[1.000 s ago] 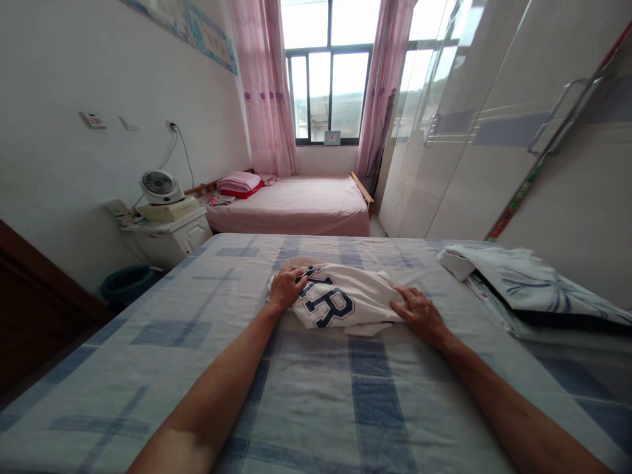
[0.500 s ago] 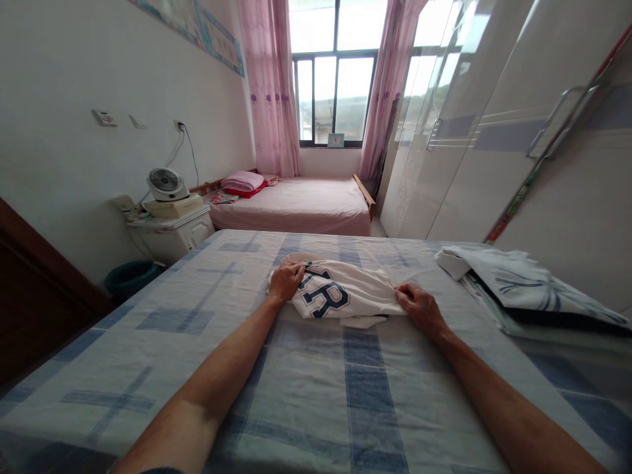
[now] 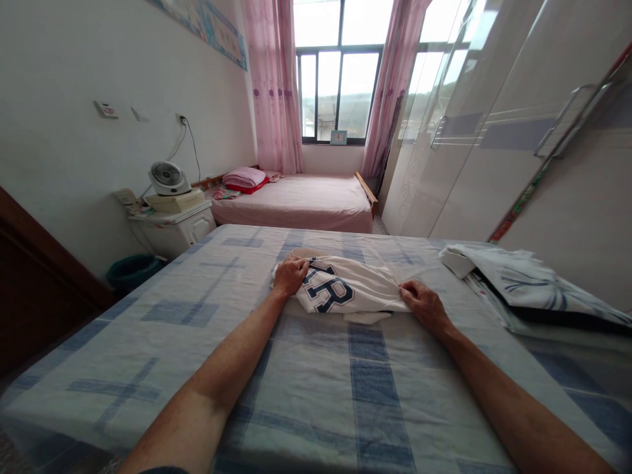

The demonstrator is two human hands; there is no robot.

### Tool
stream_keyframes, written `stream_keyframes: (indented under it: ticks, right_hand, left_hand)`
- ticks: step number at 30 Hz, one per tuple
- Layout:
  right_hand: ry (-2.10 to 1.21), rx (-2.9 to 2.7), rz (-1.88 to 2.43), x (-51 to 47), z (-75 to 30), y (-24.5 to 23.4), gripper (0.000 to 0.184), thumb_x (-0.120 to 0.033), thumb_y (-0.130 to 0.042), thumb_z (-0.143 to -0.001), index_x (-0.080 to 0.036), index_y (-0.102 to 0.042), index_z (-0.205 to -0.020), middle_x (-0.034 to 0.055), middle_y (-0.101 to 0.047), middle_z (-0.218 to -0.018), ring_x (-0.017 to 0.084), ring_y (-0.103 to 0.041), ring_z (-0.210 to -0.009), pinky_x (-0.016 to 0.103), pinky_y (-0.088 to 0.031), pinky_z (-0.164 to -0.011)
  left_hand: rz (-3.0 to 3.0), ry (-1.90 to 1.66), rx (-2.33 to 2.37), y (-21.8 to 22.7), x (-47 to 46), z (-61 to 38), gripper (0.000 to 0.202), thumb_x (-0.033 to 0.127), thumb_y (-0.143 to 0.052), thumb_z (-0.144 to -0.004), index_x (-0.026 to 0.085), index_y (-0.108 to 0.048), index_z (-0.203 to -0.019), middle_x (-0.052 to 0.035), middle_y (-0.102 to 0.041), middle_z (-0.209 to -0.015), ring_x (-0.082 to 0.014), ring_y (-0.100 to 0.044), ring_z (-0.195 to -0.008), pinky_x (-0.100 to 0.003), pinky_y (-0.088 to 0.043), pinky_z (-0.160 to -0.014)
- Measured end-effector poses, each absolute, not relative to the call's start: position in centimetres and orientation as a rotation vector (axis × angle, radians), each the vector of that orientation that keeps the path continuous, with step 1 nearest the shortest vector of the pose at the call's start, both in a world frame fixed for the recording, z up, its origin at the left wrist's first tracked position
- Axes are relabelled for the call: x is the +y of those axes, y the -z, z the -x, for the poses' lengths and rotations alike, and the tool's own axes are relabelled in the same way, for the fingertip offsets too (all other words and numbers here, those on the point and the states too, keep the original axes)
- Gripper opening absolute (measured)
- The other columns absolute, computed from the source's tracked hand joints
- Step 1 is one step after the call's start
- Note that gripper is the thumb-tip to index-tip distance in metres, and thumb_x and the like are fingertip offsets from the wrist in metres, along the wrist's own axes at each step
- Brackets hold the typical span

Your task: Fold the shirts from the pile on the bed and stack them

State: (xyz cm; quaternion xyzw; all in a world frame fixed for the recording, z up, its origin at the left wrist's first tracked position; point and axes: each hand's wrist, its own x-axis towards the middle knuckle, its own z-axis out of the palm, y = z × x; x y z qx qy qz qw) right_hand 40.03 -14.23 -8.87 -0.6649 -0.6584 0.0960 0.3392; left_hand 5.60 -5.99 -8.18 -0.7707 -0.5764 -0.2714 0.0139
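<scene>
A white shirt with large dark-blue letters lies bunched and partly folded on the bed with the blue-and-white checked sheet. My left hand pinches its upper left part, fingers curled over the cloth beside the letters. At the opposite end, my right hand grips the shirt's right edge between thumb and fingers. The fabric between both hands stretches in soft creases. A small flap of white cloth sticks out under the near edge. The shirt's underside is hidden.
Folded clothes lie stacked on the bed's right side. Beyond stands a second bed with pink bedding. At left are a white nightstand with a fan and a green bin. A glossy wardrobe lines the right.
The view has shifted slightly, so the scene sits a little further right and higher. Both hands keep their hold on the shirt, which looks nearly the same.
</scene>
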Motion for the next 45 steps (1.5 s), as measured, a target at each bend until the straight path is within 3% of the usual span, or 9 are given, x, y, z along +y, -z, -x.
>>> stream_keyframes:
  ticks: [28,39,43,45]
  right_hand:
    - [-0.212,-1.676,1.729,-14.43,-39.72,8.51,0.028,-0.04,-0.044,-0.075,-0.019,-0.062,-0.08,0.0047,-0.066,-0.077,0.019,-0.06,-0.073,0.03,-0.042,-0.069]
    - [-0.198,-1.632,1.651,-14.5,-39.85,8.61,0.023,-0.037,-0.046,-0.076,-0.02,-0.061,-0.077,0.0033,-0.066,-0.074,0.019,-0.06,-0.07,0.03,-0.044,-0.068]
    - [-0.21,-1.503,1.52,-14.51,-39.83,8.64,0.02,-0.037,-0.047,-0.079,-0.021,-0.058,-0.084,0.0056,-0.069,-0.093,0.019,-0.064,-0.08,0.03,-0.047,-0.072]
    - [-0.184,-1.458,1.457,-14.83,-39.56,8.32,0.018,-0.037,-0.046,-0.082,-0.022,-0.056,-0.087,0.006,-0.069,-0.103,0.019,-0.064,-0.086,0.03,-0.046,-0.075]
  left_hand:
    - [2.358,0.813,-1.747,8.48,-5.72,-5.64,0.034,0.032,-0.037,-0.094,0.023,-0.069,-0.088,-0.004,-0.069,-0.101,-0.0172,-0.06,-0.098,-0.026,-0.042,-0.086]
    - [2.319,0.914,-1.7,8.59,-5.67,-5.82,0.033,0.032,-0.038,-0.093,0.021,-0.069,-0.088,-0.0061,-0.069,-0.1,-0.0198,-0.06,-0.094,-0.03,-0.042,-0.083]
    - [2.2,1.142,-1.622,8.28,-5.88,-5.84,0.033,0.031,-0.035,-0.095,0.02,-0.067,-0.097,-0.0071,-0.066,-0.109,-0.021,-0.057,-0.103,-0.034,-0.038,-0.094]
    - [2.117,1.313,-1.568,7.65,-5.92,-5.93,0.033,0.032,-0.034,-0.095,0.02,-0.065,-0.097,-0.0074,-0.067,-0.104,-0.0207,-0.057,-0.099,-0.034,-0.038,-0.093]
